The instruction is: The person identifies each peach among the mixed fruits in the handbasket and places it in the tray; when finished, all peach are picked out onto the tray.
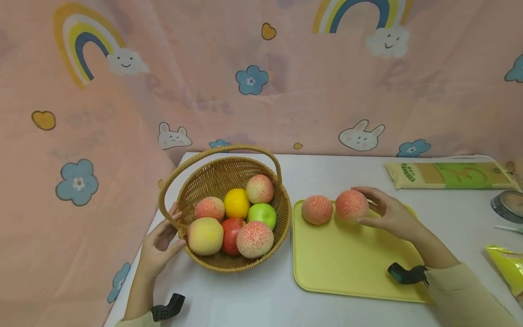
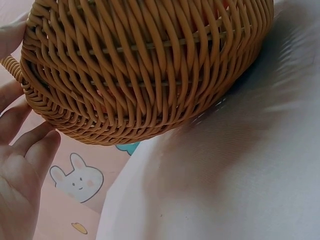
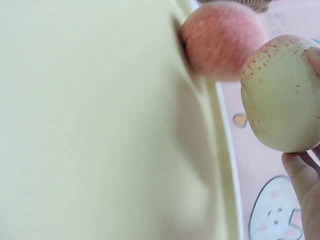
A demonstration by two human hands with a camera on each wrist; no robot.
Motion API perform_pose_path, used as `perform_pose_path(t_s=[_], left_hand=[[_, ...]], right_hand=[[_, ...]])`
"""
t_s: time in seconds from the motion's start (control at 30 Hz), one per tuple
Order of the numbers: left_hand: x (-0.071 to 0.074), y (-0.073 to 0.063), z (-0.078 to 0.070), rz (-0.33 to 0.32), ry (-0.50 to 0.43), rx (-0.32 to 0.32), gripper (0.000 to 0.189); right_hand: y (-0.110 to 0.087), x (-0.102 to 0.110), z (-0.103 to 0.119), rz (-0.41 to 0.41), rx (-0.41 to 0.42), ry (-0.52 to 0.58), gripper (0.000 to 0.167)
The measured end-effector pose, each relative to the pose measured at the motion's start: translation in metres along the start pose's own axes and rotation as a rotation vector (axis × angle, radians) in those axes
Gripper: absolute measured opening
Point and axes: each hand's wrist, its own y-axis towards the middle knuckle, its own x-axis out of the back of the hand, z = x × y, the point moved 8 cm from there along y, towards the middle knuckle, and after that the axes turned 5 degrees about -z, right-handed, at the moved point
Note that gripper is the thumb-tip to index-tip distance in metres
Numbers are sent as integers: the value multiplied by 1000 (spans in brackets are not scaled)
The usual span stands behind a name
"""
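Note:
A wicker basket point(image 1: 216, 179) with a tall handle holds several fruits, among them a green apple point(image 1: 262, 214), a red fruit point(image 1: 233, 237), a yellow fruit point(image 1: 237, 204) and speckled peaches point(image 1: 255, 240). My left hand point(image 1: 157, 250) grips the basket's left rim by the handle's foot; the left wrist view shows its fingers at the woven edge. Over the far part of a yellow tray point(image 1: 347, 268), my right hand point(image 1: 390, 215) holds a pink peach point(image 1: 351, 205) between thumb and fingers. The right wrist view shows this peach's pale, speckled underside. Just left of it, another peach point(image 1: 317, 210) rests on the tray.
At the back right lies a long green and beige packet point(image 1: 453, 175). Along the right edge are a round dark-rimmed container point(image 1: 508, 205) and a yellow packet point(image 1: 506, 270). A pink patterned cloth point(image 1: 212, 113) hangs behind and left of the white table point(image 1: 253, 299).

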Motion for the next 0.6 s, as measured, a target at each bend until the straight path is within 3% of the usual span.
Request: perform_pose_path(t_s=[0.23,0.6], left_hand=[[0,-1,1,-5,14,23,56],[1,-1,1,-4,-1,4,56]], right_hand=[[-4,6,-31,-8,-105,-30,68],[-7,6,-40,82,-140,-20,73]])
